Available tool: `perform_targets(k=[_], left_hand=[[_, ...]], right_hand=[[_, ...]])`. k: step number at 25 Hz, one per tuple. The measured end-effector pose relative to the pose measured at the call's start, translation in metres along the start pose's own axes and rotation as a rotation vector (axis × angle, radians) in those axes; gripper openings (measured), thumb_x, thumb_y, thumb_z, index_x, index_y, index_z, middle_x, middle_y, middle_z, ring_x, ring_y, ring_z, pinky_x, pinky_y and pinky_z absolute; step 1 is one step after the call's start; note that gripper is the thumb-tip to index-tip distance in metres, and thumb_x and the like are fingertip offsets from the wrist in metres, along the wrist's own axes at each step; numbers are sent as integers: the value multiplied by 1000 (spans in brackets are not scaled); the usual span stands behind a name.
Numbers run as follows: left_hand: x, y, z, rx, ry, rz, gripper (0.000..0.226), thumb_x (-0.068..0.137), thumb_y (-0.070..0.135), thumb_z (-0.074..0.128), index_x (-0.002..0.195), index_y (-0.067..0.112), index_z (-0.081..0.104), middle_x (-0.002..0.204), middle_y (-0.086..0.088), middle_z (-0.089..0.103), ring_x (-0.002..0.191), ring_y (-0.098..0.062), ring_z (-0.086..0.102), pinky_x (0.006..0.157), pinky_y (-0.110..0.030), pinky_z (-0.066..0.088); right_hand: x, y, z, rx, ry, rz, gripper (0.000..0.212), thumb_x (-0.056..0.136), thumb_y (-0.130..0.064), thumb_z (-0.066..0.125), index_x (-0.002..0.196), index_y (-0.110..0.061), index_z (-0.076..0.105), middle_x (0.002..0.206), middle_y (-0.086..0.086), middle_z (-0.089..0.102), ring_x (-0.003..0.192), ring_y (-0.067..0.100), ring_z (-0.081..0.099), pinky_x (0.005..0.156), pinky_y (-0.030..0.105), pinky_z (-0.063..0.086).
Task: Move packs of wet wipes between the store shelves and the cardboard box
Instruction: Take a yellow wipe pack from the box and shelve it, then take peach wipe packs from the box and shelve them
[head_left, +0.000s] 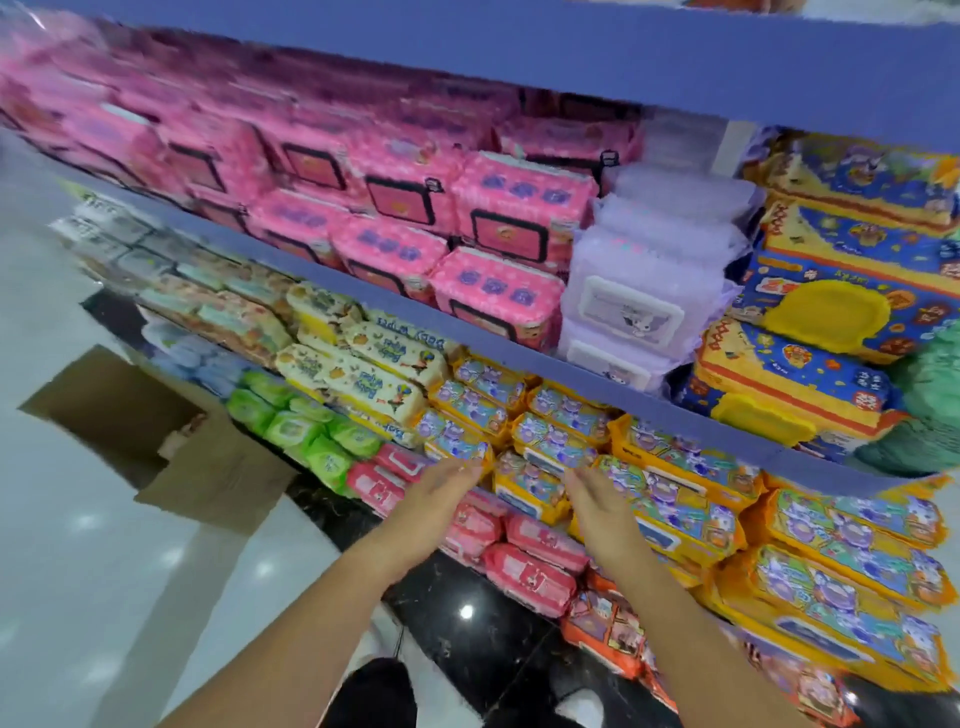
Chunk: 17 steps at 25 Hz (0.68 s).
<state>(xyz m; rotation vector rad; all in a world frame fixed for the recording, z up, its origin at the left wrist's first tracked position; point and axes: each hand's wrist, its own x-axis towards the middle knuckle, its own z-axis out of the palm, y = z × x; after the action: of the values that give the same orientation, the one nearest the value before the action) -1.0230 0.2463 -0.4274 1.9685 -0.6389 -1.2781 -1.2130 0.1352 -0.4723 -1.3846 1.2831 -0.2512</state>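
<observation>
Two bare forearms reach forward from the bottom edge. The left hand and the right hand are both open, with fingers straight and close together, and they hold nothing. Between them lies one yellow pack of wet wipes, at the front of its row. The left fingertips come just to the left of this pack and the right fingertips just to the right of it. I cannot tell, because of blur, if they touch the neighbour packs. Below the yellow pack lie pink-red packs. To the left of it are green packs. Further left and lower, the cardboard box stands on the floor with its flaps open. Above the yellow pack runs the blue shelf edge, with pink packs on it.
</observation>
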Motion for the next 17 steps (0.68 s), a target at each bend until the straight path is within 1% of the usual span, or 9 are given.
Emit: perform_targets(k=[3, 6, 7, 9, 10, 11, 14, 15, 17], left_hand=[[-24, -13, -67, -98, 80, -13, 61, 86, 72, 52, 129, 30, 60, 136, 12, 59, 132, -13, 53, 113, -35, 36], [-42, -39, -153, -230, 136, -15, 39, 96, 59, 55, 113, 27, 69, 108, 17, 76, 105, -2, 67, 100, -32, 42], [-44, -43, -170, -231, 156, -18, 41, 95, 59, 56, 115, 25, 68, 109, 18, 76, 106, -4, 66, 101, -34, 41], [-58, -79, -249, -256, 259, -20, 79, 75, 76, 57, 136, 26, 60, 137, 11, 63, 128, -12, 55, 116, -40, 36], [-64, -96, -288, -271, 294, -5, 91, 66, 81, 55, 140, 28, 57, 143, 10, 57, 133, -14, 51, 120, -43, 33], [-66, -113, -326, -271, 324, 21, 92, 62, 82, 53, 139, 31, 58, 142, 12, 57, 134, -13, 50, 120, -42, 33], [-81, -152, -436, -311, 439, 12, 73, 64, 81, 54, 122, 38, 65, 129, 18, 63, 128, -9, 55, 113, -34, 39], [-84, -164, -468, -322, 451, 17, 64, 71, 78, 55, 119, 37, 66, 128, 17, 64, 127, -9, 55, 107, -29, 41], [-87, -179, -525, -358, 456, 4, 29, 93, 61, 56, 111, 40, 65, 123, 19, 62, 124, -8, 55, 95, -21, 40]], right_hand=[[-17, -42, 58, -7, -77, -53, 62, 98, -57, 47, 152, -25, 41, 152, -12, 40, 144, 14, 36, 115, 31, 26], [-27, -88, 142, 9, -135, -125, 55, 102, -46, 48, 151, -23, 42, 150, -12, 40, 141, 10, 37, 109, 24, 26], [-29, -99, 158, 32, -142, -122, 51, 104, -41, 48, 150, -21, 43, 145, -13, 41, 138, 8, 37, 106, 22, 25], [-35, -132, 241, -11, -187, -170, 48, 104, -39, 47, 148, -19, 46, 146, -11, 42, 131, 3, 37, 105, 19, 23], [-36, -147, 281, -15, -198, -196, 48, 104, -39, 47, 147, -19, 47, 146, -9, 44, 128, 2, 37, 105, 19, 23], [-37, -164, 317, -19, -213, -202, 47, 104, -40, 46, 147, -19, 46, 145, -9, 44, 126, 2, 37, 106, 20, 24], [-33, -212, 426, -25, -259, -201, 50, 103, -47, 45, 148, -25, 44, 149, -12, 41, 130, 5, 38, 115, 30, 26], [-31, -225, 458, -43, -294, -191, 51, 104, -47, 43, 150, -25, 43, 149, -12, 40, 133, 6, 37, 114, 30, 26], [-26, -250, 513, -86, -322, -174, 52, 104, -48, 42, 151, -25, 42, 153, -10, 38, 142, 12, 35, 117, 36, 26]])
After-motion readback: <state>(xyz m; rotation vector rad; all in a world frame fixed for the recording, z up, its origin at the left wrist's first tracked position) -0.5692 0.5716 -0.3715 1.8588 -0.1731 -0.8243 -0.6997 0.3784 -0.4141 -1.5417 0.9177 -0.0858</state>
